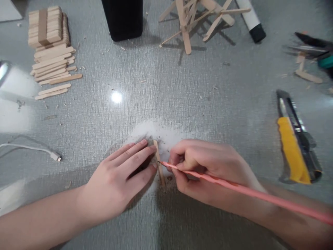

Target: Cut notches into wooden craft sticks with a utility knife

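A short wooden stick (160,172) lies nearly upright in the picture on the grey table, over a whitish patch (148,130). My left hand (125,173) rests palm down beside it, its fingers spread a little and the tips of some at the stick's left edge. My right hand (200,166) pinches a long pink pencil-like tool (229,184) close to its point. The dark tip meets the middle of the stick, and the shaft runs back over the right wrist.
Stacked wooden sticks (52,27) and loose ones lie at the upper left. A black container (123,17) and a stick structure (186,27) stand at the back. A yellow cutter (291,149), pliers (325,62) and a white cable (33,147) lie at the sides.
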Demonstrator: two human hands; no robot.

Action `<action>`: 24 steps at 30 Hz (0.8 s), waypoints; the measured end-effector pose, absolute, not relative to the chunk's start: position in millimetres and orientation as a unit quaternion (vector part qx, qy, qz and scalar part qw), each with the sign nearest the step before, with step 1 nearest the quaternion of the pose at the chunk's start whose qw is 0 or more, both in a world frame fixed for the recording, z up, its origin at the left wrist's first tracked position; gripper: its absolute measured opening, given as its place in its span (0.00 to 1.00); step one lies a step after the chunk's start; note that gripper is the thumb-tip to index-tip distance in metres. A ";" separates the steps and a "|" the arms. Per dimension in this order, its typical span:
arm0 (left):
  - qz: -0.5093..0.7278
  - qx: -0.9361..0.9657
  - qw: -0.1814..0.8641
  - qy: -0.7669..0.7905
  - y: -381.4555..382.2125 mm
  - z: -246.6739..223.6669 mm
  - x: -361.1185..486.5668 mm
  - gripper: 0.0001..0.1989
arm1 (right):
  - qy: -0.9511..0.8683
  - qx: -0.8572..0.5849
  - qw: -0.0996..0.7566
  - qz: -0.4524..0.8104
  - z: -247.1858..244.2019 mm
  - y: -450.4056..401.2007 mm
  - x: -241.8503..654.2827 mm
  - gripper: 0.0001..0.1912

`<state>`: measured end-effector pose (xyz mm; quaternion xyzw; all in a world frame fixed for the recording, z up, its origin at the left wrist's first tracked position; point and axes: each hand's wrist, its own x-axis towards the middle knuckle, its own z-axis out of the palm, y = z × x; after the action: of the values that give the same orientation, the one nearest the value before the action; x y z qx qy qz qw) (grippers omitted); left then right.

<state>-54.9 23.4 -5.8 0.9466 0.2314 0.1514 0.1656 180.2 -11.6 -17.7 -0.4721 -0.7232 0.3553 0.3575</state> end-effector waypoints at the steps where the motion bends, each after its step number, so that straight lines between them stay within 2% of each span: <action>1: 0.151 0.947 0.166 0.231 23.4 -6.0 -55.0 0.10 | -0.724 -0.473 0.356 0.355 -17.3 -11.4 180.2 0.14; 24: 0.155 0.947 0.160 0.230 23.9 -5.5 -54.5 0.10 | -0.726 -0.460 0.357 0.366 -15.6 -10.1 179.9 0.15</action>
<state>-54.5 23.9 -5.5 0.9473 0.2301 0.1552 0.1598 179.9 -10.1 -15.6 -0.4598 -0.7261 0.3662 0.3568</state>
